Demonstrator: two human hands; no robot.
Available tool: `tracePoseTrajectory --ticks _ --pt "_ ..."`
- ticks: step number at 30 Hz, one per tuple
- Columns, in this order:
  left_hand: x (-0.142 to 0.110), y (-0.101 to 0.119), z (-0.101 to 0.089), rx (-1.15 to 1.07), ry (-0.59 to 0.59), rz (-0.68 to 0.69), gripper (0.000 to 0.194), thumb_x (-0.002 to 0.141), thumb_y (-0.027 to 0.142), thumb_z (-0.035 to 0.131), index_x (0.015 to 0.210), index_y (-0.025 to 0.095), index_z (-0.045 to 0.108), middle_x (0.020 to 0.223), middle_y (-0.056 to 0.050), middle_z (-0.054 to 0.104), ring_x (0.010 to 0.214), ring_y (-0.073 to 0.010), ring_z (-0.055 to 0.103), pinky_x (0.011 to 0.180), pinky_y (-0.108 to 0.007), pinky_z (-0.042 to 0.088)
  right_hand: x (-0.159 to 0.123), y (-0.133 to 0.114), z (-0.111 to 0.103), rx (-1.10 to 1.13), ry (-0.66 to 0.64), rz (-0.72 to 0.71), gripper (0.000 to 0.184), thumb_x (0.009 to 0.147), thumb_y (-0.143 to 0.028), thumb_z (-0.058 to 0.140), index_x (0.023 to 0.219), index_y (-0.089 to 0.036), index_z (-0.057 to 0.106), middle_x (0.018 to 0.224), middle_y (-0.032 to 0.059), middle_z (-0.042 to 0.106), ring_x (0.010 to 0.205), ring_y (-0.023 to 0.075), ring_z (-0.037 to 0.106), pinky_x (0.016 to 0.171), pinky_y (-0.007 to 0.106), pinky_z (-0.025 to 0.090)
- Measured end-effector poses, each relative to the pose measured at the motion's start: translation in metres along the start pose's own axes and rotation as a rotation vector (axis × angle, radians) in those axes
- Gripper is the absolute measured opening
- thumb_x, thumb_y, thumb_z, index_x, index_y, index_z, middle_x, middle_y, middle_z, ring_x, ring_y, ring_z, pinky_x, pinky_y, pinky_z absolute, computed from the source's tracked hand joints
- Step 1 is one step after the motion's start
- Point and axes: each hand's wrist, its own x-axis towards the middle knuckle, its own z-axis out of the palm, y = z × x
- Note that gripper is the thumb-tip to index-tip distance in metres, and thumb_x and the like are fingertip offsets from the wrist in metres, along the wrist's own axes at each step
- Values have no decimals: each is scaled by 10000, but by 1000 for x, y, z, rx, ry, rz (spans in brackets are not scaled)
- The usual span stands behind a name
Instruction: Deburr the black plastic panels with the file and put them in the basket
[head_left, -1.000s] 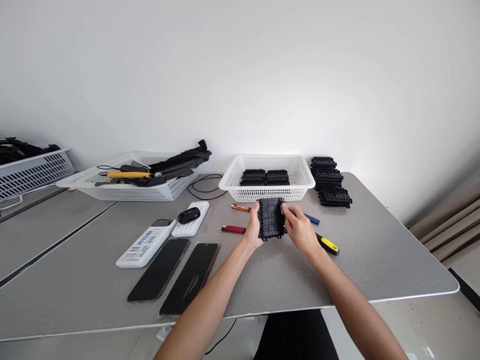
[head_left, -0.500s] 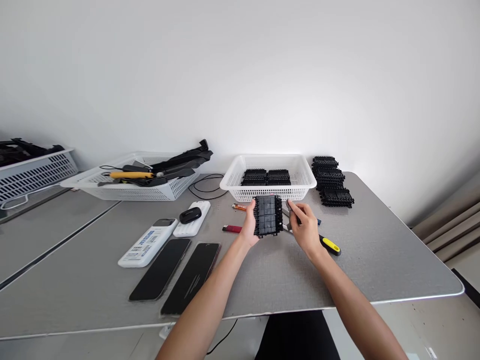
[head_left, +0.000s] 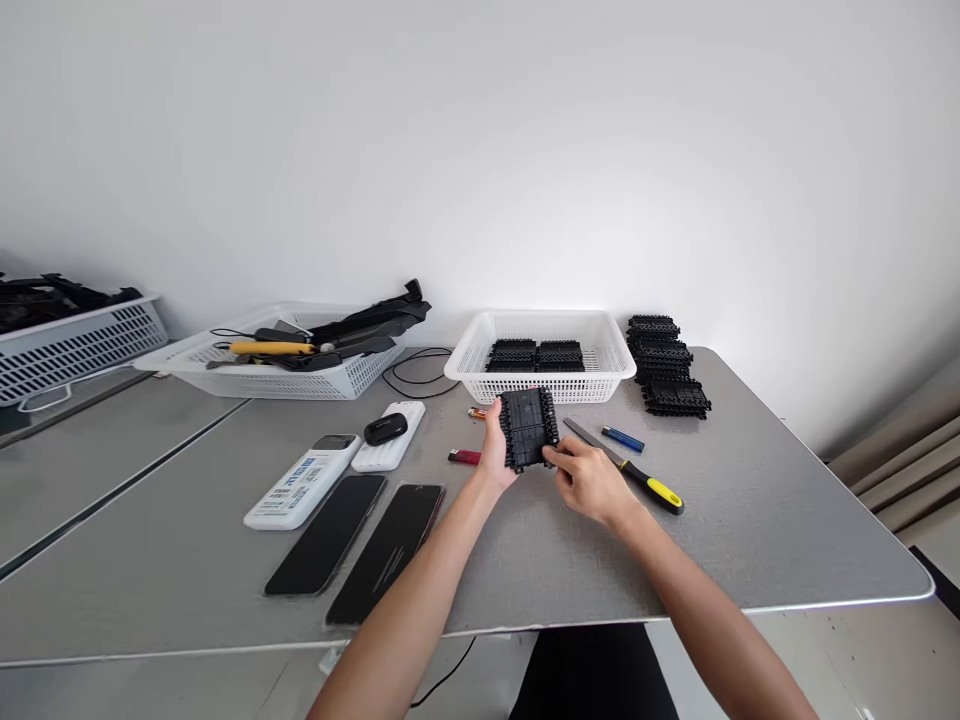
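My left hand (head_left: 495,455) is wrapped round the left edge of a black ribbed plastic part (head_left: 528,420), held tilted above the table. Its flat panelled face is turned toward me, with rows of small teeth down both sides. At the part's lower right corner, my right hand (head_left: 589,478) is closed with fingertips pressed together against the edge. Whatever those fingers hold is hidden. Just beyond the right hand lies a file (head_left: 652,490) with a black and yellow handle, and a blue lighter (head_left: 622,439) is beside it.
A white basket (head_left: 540,388) holding similar black parts stands behind my hands. More are stacked (head_left: 664,365) to its right. Red (head_left: 465,457) and orange lighters (head_left: 477,413), phones (head_left: 390,550) and power banks (head_left: 304,485) lie leftward. Another basket (head_left: 300,383) holds tools.
My right hand has moved off the part's upper right, then down to its lower right corner, uncovering the file and blue lighter. The left hand has shifted slightly left, tilting the part.
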Motion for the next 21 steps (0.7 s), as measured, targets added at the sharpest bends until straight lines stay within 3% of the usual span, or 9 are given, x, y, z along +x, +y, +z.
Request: tracePoseTrajectory --ticks 2,6,8,13,21 --pt "1 -1 0 5 6 18 581 908 588 402 1268 184 614 1017 -97 747 896 -245 706 831 -385 561 0 1 -3 99 111 33 358 838 -90 495 1109 -189 708 922 67 649 711 150 628 684 273 533" --pt "2 -13 1 8 -28 9 588 890 603 441 1301 210 595 1111 -92 732 1017 -256 687 917 -396 533 5 6 -9 232 429 166 356 920 -187 481 1227 -198 661 984 86 664 827 167 652 770 301 545" --pt "1 -22 3 11 -52 -21 571 894 582 457 1323 224 579 1159 -87 718 1100 -264 659 975 -402 504 7 7 -11 237 504 211 341 937 -218 483 1224 -195 665 962 88 673 844 176 653 791 318 546" --pt "-2 -47 5 14 -146 -84 551 902 539 477 1343 221 563 1238 -92 684 1226 -275 589 1073 -428 432 9 10 -8 212 496 251 340 945 -234 474 1219 -213 674 959 84 679 829 178 654 777 320 553" --pt "1 -60 1 37 -111 -40 506 891 522 510 1239 180 640 1238 -107 681 1294 -286 529 1101 -427 407 10 15 -6 130 370 210 345 972 -275 449 1232 -217 669 968 83 644 789 167 645 732 287 550"
